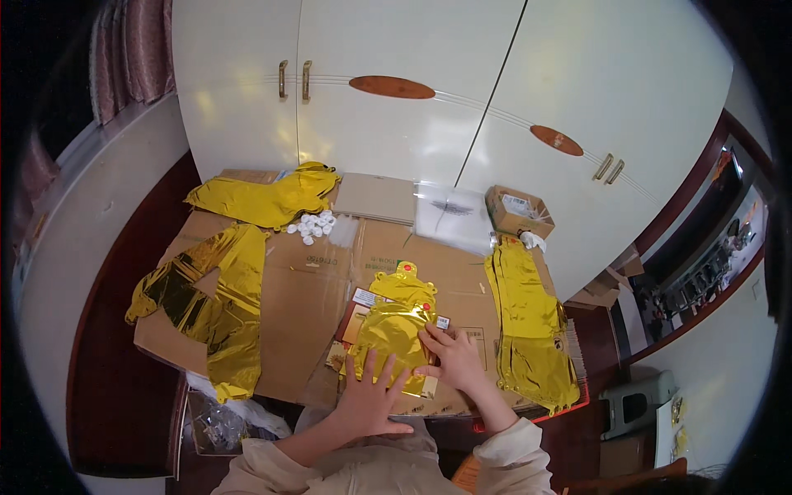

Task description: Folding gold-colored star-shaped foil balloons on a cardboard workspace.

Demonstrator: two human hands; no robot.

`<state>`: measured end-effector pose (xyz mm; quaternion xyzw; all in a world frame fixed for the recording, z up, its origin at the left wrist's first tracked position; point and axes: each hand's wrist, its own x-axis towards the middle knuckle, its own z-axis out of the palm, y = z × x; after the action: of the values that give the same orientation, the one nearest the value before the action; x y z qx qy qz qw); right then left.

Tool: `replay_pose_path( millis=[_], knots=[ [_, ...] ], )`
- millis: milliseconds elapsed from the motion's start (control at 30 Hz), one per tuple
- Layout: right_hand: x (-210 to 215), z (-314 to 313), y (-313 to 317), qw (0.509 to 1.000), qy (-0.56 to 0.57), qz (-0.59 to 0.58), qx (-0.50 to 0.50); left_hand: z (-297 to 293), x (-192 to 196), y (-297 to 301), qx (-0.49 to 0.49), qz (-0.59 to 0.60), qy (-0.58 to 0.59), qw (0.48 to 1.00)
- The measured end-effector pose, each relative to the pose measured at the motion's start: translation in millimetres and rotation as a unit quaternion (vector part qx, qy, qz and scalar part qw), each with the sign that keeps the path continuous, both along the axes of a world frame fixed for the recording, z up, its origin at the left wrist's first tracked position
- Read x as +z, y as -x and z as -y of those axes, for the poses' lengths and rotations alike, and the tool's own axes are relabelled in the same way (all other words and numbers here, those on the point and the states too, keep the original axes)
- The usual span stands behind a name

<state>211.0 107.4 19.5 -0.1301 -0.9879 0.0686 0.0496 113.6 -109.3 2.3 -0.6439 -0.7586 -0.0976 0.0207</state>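
Note:
A flat gold foil balloon [398, 323] with two small red spots near its upper end lies before me on the cardboard. My left hand [373, 403] rests at its lower edge, fingers spread and stretched out over the foil. Along the balloon's right side lies my right hand [456, 361], its fingers extended on the foil and the thumb held apart. Neither hand grips anything. Under the foil, a printed reddish card or box [353, 320] sticks out, mostly hidden.
Gold foil balloons lie left [235, 309], far left [264, 198] and right [532, 330]. At the back are white round pieces [312, 226], clear plastic bags [452, 216] and an open cardboard box [518, 213]. White cabinets [396, 49] stand behind; a grey stool [637, 404] is lower right.

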Motion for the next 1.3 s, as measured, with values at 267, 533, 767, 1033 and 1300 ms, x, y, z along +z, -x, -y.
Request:
replay_pose_path(
  millis=[267,533,767,1033,1300],
  knots=[
    [-12,-23,9,0.997,-0.051,0.043,0.033,-1,-2,6,0.039,-0.001,0.004,0.999],
    [-20,-28,9,0.999,-0.013,0.005,0.033,2,2,13,0.045,-0.029,0.001,0.999],
    [-19,-18,7,0.985,0.137,-0.091,-0.048,4,-14,21,0.055,-0.025,-0.043,0.997],
    [-13,-30,13,0.987,0.101,-0.072,-0.099,5,-25,9,-0.028,0.122,-0.125,0.984],
    [-15,-36,19,0.986,0.095,-0.081,-0.114,8,-1,-12,-0.051,0.014,-0.05,0.997]
  ],
)
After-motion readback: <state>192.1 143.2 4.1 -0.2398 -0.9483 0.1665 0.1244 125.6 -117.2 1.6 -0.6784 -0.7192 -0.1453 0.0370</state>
